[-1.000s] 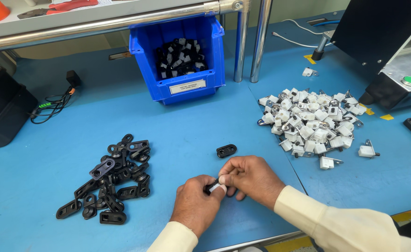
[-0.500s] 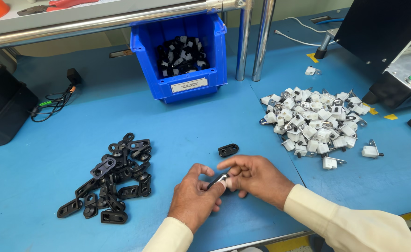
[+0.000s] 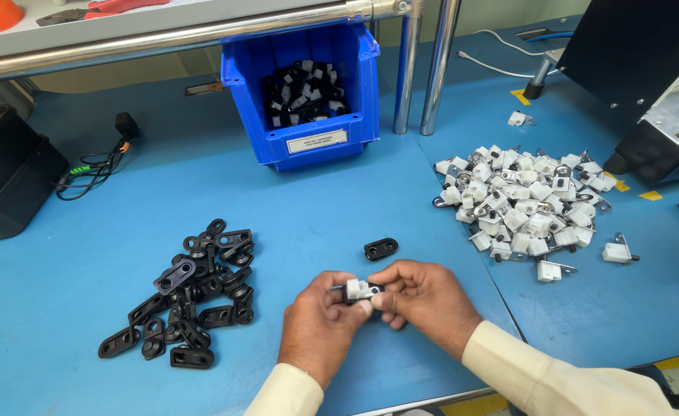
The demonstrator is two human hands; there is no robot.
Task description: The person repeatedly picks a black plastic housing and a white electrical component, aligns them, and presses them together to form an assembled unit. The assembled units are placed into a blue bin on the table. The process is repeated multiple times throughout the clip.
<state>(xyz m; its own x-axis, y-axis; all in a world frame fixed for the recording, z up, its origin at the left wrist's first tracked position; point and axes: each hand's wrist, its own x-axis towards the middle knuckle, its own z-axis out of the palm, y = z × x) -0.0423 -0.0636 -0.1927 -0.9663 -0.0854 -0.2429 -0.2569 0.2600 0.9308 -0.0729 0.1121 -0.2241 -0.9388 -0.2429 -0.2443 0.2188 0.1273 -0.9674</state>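
While both hands meet at the near table edge, entries run L to R. Black box (image 3: 8, 185), far left, 1 pc, w/ cable (image 3: 93, 169) beside it. Black brackets (image 3: 189, 296), loose pile, approx. 20, exact count not readable. Left hand (image 3: 320, 327): fingers curled, pinching the clip (image 3: 360, 290) from its left side. Clip: 1 pc, small white plastic block w/ a dark part behind it, held just above the table (image 3: 293, 208) between both hands. Judged light, stiff, smooth, small enough to slip; best taken by its flat sides w/ fingertips, not by the thin metal bits. Right hand (image 3: 424, 304): thumb and fingers closed on the clip's right end. Single bracket (image 3: 381, 249), 1 pc, lying just beyond the hands. Blue bin (image 3: 305, 146), 1 pc, behind, part-filled w/ mixed black-and-white pcs, uncounted. White clips (image 3: 524, 200), heap at right, several dozen, w/ a few strays near it. Machine (image 3: 663, 92), 1 pc, far right, green button on top.
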